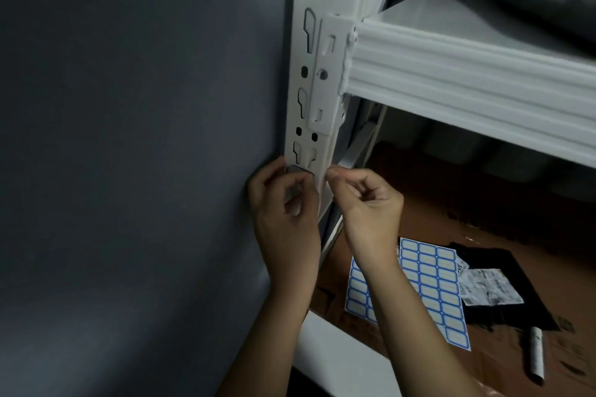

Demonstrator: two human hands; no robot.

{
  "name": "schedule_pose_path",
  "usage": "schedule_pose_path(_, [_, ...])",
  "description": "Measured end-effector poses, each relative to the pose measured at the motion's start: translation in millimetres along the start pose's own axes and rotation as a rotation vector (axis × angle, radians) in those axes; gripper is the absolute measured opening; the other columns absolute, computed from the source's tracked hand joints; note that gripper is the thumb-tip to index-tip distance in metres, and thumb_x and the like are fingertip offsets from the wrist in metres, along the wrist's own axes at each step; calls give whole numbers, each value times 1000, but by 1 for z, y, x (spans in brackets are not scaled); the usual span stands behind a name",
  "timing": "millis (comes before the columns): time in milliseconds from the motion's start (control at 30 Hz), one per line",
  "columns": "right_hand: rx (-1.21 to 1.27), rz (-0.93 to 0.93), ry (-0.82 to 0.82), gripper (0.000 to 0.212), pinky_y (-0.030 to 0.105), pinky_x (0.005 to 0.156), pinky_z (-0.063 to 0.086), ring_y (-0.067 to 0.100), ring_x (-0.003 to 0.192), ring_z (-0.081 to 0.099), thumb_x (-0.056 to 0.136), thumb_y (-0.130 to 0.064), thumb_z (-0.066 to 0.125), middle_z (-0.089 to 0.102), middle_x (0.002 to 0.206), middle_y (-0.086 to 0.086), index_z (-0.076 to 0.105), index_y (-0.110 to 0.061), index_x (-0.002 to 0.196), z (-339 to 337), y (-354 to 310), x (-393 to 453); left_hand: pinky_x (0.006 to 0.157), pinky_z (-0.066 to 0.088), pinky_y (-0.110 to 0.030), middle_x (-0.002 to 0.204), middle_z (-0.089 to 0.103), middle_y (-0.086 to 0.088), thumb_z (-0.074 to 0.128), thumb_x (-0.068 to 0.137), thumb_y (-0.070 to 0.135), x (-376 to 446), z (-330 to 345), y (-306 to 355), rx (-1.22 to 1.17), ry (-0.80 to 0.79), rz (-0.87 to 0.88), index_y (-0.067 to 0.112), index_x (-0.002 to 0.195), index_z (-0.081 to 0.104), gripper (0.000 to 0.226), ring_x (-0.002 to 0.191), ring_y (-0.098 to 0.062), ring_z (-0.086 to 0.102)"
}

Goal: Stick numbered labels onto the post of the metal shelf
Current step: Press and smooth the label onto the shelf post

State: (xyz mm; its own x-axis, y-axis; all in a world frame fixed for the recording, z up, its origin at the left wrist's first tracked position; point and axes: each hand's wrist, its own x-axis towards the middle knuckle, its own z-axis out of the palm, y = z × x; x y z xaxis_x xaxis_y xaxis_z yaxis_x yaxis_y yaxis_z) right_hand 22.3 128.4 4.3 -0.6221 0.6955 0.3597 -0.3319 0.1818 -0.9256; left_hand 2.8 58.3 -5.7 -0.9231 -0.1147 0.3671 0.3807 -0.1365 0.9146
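A white slotted metal post (317,51) rises beside a grey wall. Low on the post a small label (298,170) lies across its front face. My left hand (285,206) holds the label's left end against the post with curled fingers. At the post's right edge, my right hand (361,193) pinches thumb and forefinger together where the label's other end lies; that end is hidden. Two sheets of blue-bordered labels (432,284) lie on the brown lower shelf under my right forearm.
A white shelf beam (467,74) runs right from the post at upper right. A black bag with a printed white sticker (493,290) and a marker pen (537,354) lie on the brown shelf board (483,219). The grey wall (129,138) fills the left.
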Motion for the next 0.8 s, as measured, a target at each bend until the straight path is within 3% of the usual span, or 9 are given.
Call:
schedule_pose_path(167, [4,4,9,15,15,69,48,15,64,50,82,5,66,55,77,42,71,-8,77,1,-1,0,75,47,-8,109,51,19,68,81,2,1,-3,2,33,13,42,35,75,62,35,100,-13,62])
schedule_pose_path(300, [-2,-3,9,18,15,67,47,14,66,52,82,4,66,55,79,42,70,-12,76,1,-1,-1,71,44,-4,109,50,17,69,79,-1,1,0,4,1,29,8,30,72,62,33,102,-9,59])
schedule_pose_path(433, [0,-6,13,20,16,68,48,15,67,53,83,4,66,54,78,42,70,-14,76,1,0,-1,71,44,-3,110,49,13,69,75,-4,0,5,3,-21,56,-20,14,71,63,20,105,-6,56])
schedule_pose_path(533, [-4,-10,15,22,19,70,50,16,67,54,83,4,66,55,78,42,70,-17,75,1,1,-1,76,46,-7,111,48,15,69,74,-1,1,8,2,-7,66,-31,22,69,59,26,105,4,52])
schedule_pose_path(633, [-2,-8,20,23,18,68,48,16,67,54,83,3,66,55,79,41,70,-18,75,1,0,-2,82,50,-17,112,46,18,69,73,6,0,8,2,14,60,-18,24,70,58,21,109,-1,52])
schedule_pose_path(800, [-3,-3,16,22,17,64,47,16,66,53,83,3,66,56,77,39,71,-16,75,1,0,-2,84,47,-10,111,46,20,68,75,1,0,7,2,19,62,-23,17,71,59,18,111,-5,52])
